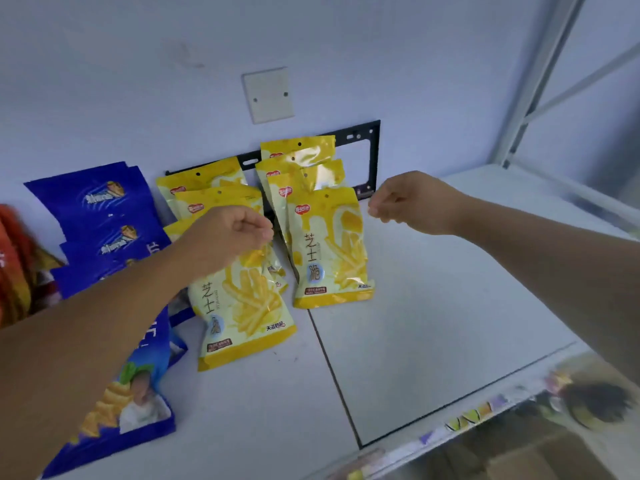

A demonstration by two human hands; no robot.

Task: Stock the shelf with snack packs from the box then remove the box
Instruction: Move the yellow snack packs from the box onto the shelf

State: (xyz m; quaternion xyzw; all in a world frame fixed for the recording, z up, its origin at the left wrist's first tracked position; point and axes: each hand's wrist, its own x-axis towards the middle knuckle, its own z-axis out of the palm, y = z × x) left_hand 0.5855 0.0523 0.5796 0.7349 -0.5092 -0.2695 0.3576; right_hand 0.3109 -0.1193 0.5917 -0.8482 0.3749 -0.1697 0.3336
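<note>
White shelf (433,323) under me, pale wall (138,81) behind it, and a blank switch plate (268,95) screwed on above a black metal bracket (375,154). I've got both arms reaching in over the shelf. My left hand (230,233) is curled with the fingertips pinched together, right over the top of the front yellow snack pack (242,313) of the left-hand row; whether it is actually gripping that pack's edge I cannot tell from this angle. My right hand (412,202) hangs just beside the upper corner of the front pack in the right-hand row (330,247), fingers loosely curled and nothing in them. Yellow packs stand in two leaning rows against the wall, more of them stacked behind (298,154). Blue snack packs (100,209) fill the space to the left, one large blue bag (128,393) lying partly under my left forearm. Down at the lower right, below the shelf edge, a brown cardboard box (526,459) shows, blurred.
</note>
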